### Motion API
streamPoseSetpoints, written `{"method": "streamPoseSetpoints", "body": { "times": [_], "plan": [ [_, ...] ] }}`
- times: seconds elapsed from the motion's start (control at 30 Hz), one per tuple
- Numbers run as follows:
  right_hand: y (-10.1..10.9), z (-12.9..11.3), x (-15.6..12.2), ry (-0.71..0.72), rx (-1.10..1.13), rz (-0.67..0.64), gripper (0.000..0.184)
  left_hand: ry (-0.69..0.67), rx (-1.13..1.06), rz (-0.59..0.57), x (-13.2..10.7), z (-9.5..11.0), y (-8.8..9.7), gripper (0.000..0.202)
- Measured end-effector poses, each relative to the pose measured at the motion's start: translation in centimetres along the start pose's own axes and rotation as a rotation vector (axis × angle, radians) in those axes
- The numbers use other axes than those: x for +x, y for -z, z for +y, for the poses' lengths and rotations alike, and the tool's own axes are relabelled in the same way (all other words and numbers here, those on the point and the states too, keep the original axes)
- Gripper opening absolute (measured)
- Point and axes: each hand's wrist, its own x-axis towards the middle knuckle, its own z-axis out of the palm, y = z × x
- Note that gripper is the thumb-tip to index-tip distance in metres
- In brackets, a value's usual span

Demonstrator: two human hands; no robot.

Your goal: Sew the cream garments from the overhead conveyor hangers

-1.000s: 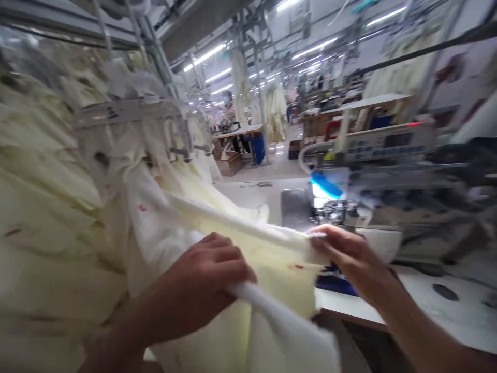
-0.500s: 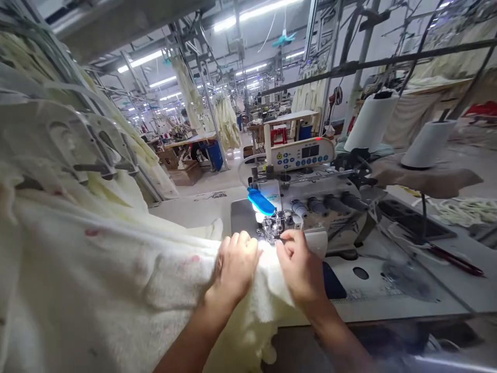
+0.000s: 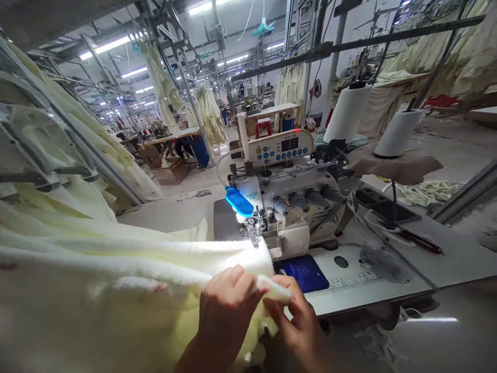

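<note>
Cream fleecy fabric [image 3: 155, 280] spreads from the left across the sewing machine's front, its upper fold lying under the lit needle area. My left hand [image 3: 229, 305] is closed on the edge of this fabric, just in front of the machine. Close on its right, my right hand [image 3: 293, 316] pinches a folded end of the same cloth between thumb and fingers. The overlock sewing machine [image 3: 291, 197] has a blue oval piece [image 3: 239, 201] above its needle area. Both hands are nearer to me than the needle.
Two white thread cones [image 3: 347, 111] stand on the machine's right. Dark red-handled scissors or snips [image 3: 419, 241] lie on the tabletop [image 3: 373, 280]. A blue pad [image 3: 305, 273] sits before the machine. Hangers with cream garments [image 3: 89, 134] crowd the left side.
Both hands have moved from beside the needle down toward me, bringing the fabric edge along. The right hand now pinches a folded end. The view has shifted, so the machine appears farther left.
</note>
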Motion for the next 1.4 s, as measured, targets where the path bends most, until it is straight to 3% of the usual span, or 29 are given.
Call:
{"method": "streamPoseSetpoints", "body": {
  "times": [0.07, 0.17, 0.23, 0.3, 0.43, 0.57, 0.77, 1.0, 1.07, 1.1, 1.2, 1.27, 1.4],
  "plan": [
    [0.3, -0.8, 0.9, -0.122, 0.15, -0.109, 0.032, 0.052, 0.023, -0.05, 0.3, -0.4, 0.5, 0.028],
    [0.8, -2.5, 2.7, -0.125, 0.254, -0.199, 0.033, 0.077, 0.141, -0.059, 1.8, -0.8, 1.4, 0.031],
    [0.7, -3.4, 3.9, -0.066, 0.168, -0.12, 0.031, 0.094, 0.275, -0.104, 3.4, -1.3, 1.7, 0.035],
    [0.3, -3.6, 5.1, -0.023, 0.029, -0.003, 0.026, 0.123, 0.335, -0.252, 5.1, -2.1, 1.3, 0.033],
    [-0.4, -2.8, 6.5, -0.038, -0.048, 0.095, 0.023, 0.117, 0.233, -0.526, 7.1, -4.2, -0.8, 0.024],
    [0.0, -2.7, 5.7, -0.054, 0.059, 0.034, 0.023, 0.104, 0.12, -0.542, 6.6, -4.8, -1.4, 0.024],
    [1.2, -3.5, 4.3, -0.04, 0.004, -0.12, 0.029, 0.079, 0.1, -0.534, 5.4, -3.7, -0.9, 0.022],
    [1.3, -4.3, 7.4, -0.118, 0.025, -0.08, 0.039, 0.081, 0.2, -0.528, 7.6, -4.4, -1.8, 0.02],
    [1.1, -4.2, 7.4, -0.123, 0.026, -0.049, 0.038, 0.048, 0.239, -0.497, 7.3, -4.4, -1.5, 0.021],
    [1.1, -4.1, 7.0, -0.121, 0.043, -0.039, 0.04, -0.001, 0.24, -0.426, 6.6, -4.2, -1.4, 0.021],
    [1.1, -3.3, 4.4, -0.087, 0.171, -0.077, 0.048, -0.267, 0.086, -0.078, 3.4, -3.1, -1.4, 0.021],
    [1.0, -2.5, 2.6, -0.039, 0.233, -0.09, 0.046, -0.422, -0.042, 0.08, 1.0, -2.3, -1.9, 0.027],
    [0.6, -1.4, 2.0, 0.049, 0.065, 0.119, 0.027, -0.376, -0.125, 0.131, -1.9, -1.6, -3.3, 0.032]
  ]
}}
